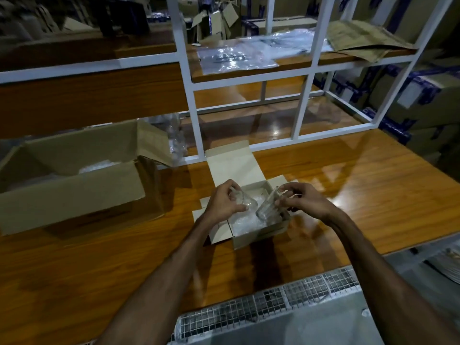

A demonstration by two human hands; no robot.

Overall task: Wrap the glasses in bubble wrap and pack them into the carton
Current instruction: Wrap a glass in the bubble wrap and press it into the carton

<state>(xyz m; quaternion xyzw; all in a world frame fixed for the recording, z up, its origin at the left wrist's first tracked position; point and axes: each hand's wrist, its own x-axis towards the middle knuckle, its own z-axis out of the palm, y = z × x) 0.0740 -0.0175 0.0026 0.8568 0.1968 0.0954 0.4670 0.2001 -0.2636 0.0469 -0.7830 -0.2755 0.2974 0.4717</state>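
Two glasses: left hand [225, 199] fingers curl round one glass [242, 201], right hand [302, 198] pinches the other glass [268, 210], both above the small carton [256, 239].
Handling: bare, slippery, fragile; I'd grip the walls, not rims.

Scene was dim overall. Overhead light threw bright glare patches on glossy desk [348, 185], strongest near far edge. Forearms cast soft shadows toward near edge. Wide-angle bending curved white frame [306, 100]. Background shelves were dark, blurred.
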